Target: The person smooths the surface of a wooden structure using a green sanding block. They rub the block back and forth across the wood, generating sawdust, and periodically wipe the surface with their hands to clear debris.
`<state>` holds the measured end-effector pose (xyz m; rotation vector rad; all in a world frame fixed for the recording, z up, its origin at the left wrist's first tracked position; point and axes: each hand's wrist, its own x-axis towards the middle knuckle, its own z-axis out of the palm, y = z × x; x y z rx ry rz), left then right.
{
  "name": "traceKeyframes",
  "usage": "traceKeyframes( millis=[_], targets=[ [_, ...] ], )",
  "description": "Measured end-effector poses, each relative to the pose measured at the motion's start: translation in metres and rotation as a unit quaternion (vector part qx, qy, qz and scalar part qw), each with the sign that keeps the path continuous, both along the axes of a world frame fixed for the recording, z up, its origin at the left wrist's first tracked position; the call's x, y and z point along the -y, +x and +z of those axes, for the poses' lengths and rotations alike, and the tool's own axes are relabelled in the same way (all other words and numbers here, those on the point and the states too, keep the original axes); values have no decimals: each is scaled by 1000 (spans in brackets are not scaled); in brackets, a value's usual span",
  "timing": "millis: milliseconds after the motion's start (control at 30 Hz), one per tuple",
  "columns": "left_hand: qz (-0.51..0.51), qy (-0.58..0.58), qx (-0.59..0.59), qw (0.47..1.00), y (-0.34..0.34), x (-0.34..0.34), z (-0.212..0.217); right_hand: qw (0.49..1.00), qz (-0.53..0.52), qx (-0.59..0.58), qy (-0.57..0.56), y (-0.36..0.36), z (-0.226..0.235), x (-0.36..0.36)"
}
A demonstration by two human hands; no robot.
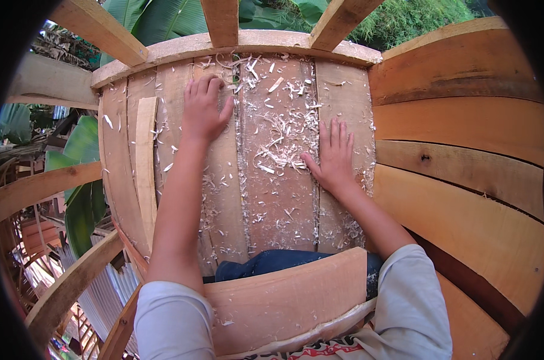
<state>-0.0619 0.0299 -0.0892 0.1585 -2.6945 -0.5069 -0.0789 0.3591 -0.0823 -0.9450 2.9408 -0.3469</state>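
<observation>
Palm down, my left hand (pixel 205 113) rests on the plank floor (pixel 221 174) near its far edge, thumb apart and fingers slightly bent. Curled wood shavings (pixel 279 143) lie scattered between my two hands and beyond my left fingertips. Lower and to the right, my right hand (pixel 333 157) is flat on a plank with its fingers spread, the thumb at the edge of the thickest shavings. Nothing shows in either hand. A loose wooden strip (pixel 146 150) lies lengthwise left of my left forearm.
A wide wooden board (pixel 290 294) lies across in front of my body, over dark blue cloth (pixel 272 263). Plank walling (pixel 464 126) rises on the right. A rail (pixel 182 53) with upright posts bounds the far edge. Spaced slats (pixel 50 187) stand left, with leaves and corrugated sheets outside.
</observation>
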Motion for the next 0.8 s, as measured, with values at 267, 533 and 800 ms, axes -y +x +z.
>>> traceKeyframes(
  millis=[267, 533, 800],
  targets=[
    [3, 11, -3, 1000, 2, 0, 1, 969, 190, 119, -104, 28, 31, 58],
    [5, -5, -12, 1000, 2, 0, -2, 885, 267, 382, 25, 15, 44, 69],
    [-11, 35, -38, 999, -1, 3, -4, 954, 244, 124, -123, -68, 34, 144]
  ],
)
